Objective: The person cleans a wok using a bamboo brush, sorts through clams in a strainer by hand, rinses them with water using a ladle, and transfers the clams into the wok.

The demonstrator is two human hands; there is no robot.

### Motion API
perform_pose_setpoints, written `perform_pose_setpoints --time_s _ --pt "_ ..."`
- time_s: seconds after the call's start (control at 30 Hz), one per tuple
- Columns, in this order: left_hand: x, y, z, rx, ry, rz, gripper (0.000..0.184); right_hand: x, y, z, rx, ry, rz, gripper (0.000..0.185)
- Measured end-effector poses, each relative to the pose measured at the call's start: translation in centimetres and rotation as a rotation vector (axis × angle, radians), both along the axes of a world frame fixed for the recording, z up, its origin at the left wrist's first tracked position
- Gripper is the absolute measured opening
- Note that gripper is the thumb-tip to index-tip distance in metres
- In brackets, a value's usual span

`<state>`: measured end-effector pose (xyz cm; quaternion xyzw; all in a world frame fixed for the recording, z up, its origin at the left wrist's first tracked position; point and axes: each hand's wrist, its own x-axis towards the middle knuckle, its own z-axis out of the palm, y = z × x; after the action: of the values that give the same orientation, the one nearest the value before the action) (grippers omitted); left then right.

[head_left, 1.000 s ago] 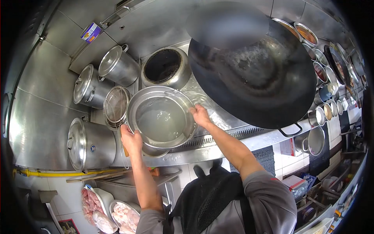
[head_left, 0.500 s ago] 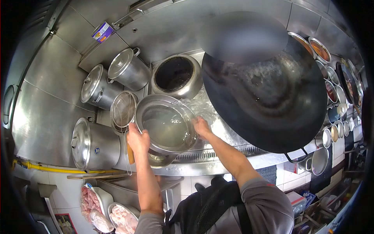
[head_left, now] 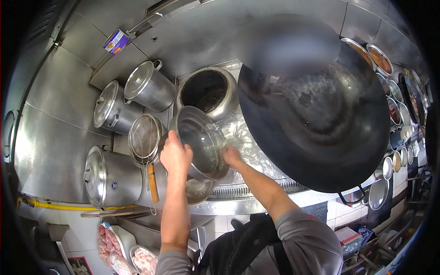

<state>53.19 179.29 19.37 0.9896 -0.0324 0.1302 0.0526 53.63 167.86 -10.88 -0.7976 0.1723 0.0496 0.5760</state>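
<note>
Here's the left hand [head_left: 176, 156], fingers closed on the near-left rim of the metal basin [head_left: 198, 133]; across from it the right hand [head_left: 232, 156] is curled around the opposite side, though splash and blur probably hide some fingertips. Between them, the basin tips steeply, its mouth facing the right hand, and water [head_left: 234, 140] is spilling over that side onto the steel counter [head_left: 261, 160]! A smaller bowl [head_left: 197, 192] sits just under its near edge, the wire strainer [head_left: 145, 135] lies left, the big wok [head_left: 316, 142] right, and the round pot [head_left: 231, 98] beyond.
</note>
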Motion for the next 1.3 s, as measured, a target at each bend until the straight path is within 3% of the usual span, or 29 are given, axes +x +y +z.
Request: perform_pose_setpoints --time_s 0.17,0.27,0.4,0.6,0.7,0.8,0.87,0.9,0.93,1.03,1.07,1.13,1.2,1.23,1.27,1.3 --pt "-0.5 -4.1 0.9 0.079 -0.023 -0.183 0.035 1.9 1.2 -2.3 0.01 0.091 -0.008 0.044" --pt "-0.9 -6.0 0.8 0.135 -0.115 -0.347 0.032 1.9 1.5 -2.2 0.034 -0.082 0.054 0.038" --pt "-2.5 -8.2 1.0 0.233 -0.189 -0.515 0.02 2.5 1.8 -0.4 0.301 -0.168 0.0 0.033" --pt "-4.0 -8.6 1.9 0.258 -0.26 -0.677 0.02 3.7 3.0 3.1 0.819 -0.246 -0.204 0.027" --pt "-2.2 -6.7 4.2 0.208 -0.261 -0.678 0.022 5.6 3.3 3.6 0.956 -0.301 -0.315 0.024" --pt "2.9 -3.3 7.7 0.054 -0.334 -0.714 0.038 10.8 3.1 -0.7 0.882 -0.265 -0.384 0.026" --pt "8.0 -0.2 10.0 -0.127 -0.349 -0.722 0.034 9.2 -0.6 8.9 0.686 -0.115 -0.389 0.026" --pt "11.2 1.7 10.4 -0.174 -0.298 -0.663 0.029 10.9 -1.1 8.2 0.643 -0.208 -0.438 0.029" --pt "15.0 3.2 10.5 -0.228 -0.279 -0.642 0.026 10.2 -2.4 12.8 0.51 -0.201 -0.508 0.027" --pt "28.1 7.3 5.0 -0.423 -0.243 -0.646 0.027 15.5 -3.9 9.6 0.256 -0.458 -0.63 0.026" --pt "33.3 8.6 1.6 -0.552 -0.188 -0.75 0.03 17.3 -4.5 7.8 0.168 -0.549 -0.673 0.025" --pt "39.9 9.2 -4.5 -0.692 -0.129 -0.81 0.031 17.3 -5.2 10.1 0.052 -0.366 -0.659 0.026" --pt "44.6 9.8 -9.6 -0.697 0.123 -0.775 0.034 17.7 -5.4 10.2 -0.134 -0.288 -0.709 0.027" --pt "47.3 9.8 -13.8 -0.78 0.054 -0.755 0.035 18.1 -5.7 9.7 -0.015 -0.28 -0.648 0.028" --pt "51.4 11.0 -17.5 -0.716 0.117 -0.748 0.036 16.7 -5.2 13.0 -0.108 -0.213 -0.557 0.026" --pt "53.2 11.0 -20.4 -0.733 0.033 -0.694 0.034 18.9 -5.3 9.7 -0.218 -0.16 -0.531 0.024"
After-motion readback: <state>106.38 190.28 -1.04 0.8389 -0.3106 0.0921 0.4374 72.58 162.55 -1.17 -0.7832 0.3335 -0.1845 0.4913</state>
